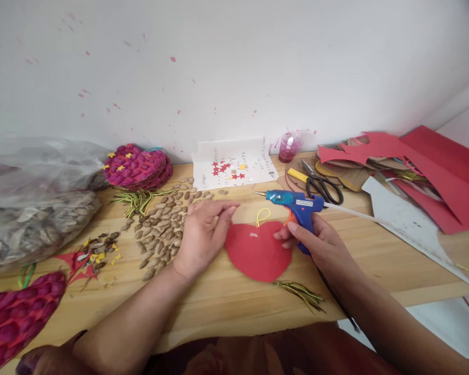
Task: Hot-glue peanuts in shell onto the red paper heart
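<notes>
My right hand (320, 237) is wrapped round the handle of a blue glue gun (293, 200). Its nozzle points left, above the table, and a long white glue stick (354, 212) runs out of its back. Below the gun lies a rounded red paper cutout (260, 255), with a yellow cord loop at its top, a small pale patch near that edge, and a yellow-green tassel (300, 294) at its lower end. At the cutout's upper left, my left hand (205, 234) has thumb and forefinger pressed together. Whatever they pinch is hidden. Beside it spread many peanut shells (160, 224).
Behind stand a paper sheet with stars (203, 177) and a cup of pink liquid (287, 151). Black scissors (322, 185) and red card (445, 177) lie right. At left are a plastic bag (35, 219), stacked purple-studded ornaments (136, 166) and another ornament (23, 312).
</notes>
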Motion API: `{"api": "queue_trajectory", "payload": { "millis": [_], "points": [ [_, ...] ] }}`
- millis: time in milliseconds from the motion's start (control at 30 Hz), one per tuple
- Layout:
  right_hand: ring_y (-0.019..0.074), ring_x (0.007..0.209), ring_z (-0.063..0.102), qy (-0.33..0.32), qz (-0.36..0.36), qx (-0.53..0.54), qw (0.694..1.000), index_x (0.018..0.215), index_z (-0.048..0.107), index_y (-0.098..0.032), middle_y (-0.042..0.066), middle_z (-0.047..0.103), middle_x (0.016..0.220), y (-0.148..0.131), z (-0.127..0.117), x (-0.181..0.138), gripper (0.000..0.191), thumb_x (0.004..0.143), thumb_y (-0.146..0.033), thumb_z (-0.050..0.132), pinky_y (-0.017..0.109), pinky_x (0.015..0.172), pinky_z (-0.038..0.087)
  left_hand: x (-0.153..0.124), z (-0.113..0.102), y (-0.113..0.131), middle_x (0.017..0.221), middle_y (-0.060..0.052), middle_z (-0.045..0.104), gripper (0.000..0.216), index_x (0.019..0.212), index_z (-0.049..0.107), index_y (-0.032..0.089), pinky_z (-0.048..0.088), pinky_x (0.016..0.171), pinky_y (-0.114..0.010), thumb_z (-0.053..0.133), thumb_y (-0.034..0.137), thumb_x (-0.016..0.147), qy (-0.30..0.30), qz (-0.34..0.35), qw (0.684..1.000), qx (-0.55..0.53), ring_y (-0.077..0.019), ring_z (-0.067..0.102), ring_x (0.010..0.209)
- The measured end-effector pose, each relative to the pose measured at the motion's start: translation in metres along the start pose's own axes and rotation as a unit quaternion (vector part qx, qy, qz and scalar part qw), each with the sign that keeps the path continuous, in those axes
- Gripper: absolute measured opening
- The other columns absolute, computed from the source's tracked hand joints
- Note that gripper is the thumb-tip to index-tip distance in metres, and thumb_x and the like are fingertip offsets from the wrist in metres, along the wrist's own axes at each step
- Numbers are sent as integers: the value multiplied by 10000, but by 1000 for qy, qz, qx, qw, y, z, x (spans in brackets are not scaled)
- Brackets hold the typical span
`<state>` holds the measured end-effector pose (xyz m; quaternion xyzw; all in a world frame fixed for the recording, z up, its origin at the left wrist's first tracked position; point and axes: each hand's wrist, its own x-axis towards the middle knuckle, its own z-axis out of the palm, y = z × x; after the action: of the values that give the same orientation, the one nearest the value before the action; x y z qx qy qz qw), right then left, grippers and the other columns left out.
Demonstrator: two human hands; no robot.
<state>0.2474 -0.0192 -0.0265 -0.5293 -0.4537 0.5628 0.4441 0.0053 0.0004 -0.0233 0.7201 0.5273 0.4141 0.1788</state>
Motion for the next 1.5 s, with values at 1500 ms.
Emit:
{"api": "queue_trajectory", "payload": {
  "millis": [1500],
  "points": [
    [105,412,451,11,144,-106,984,845,530,-242,-38,582,601,-8,-18,-45,413,849,-619,701,254,434,330,0,-12,-6,985,-47,724,101,927,734,202,531,865,-329,674,131,888,-94,64,993,-9,-187,667,941]
  ]
}}
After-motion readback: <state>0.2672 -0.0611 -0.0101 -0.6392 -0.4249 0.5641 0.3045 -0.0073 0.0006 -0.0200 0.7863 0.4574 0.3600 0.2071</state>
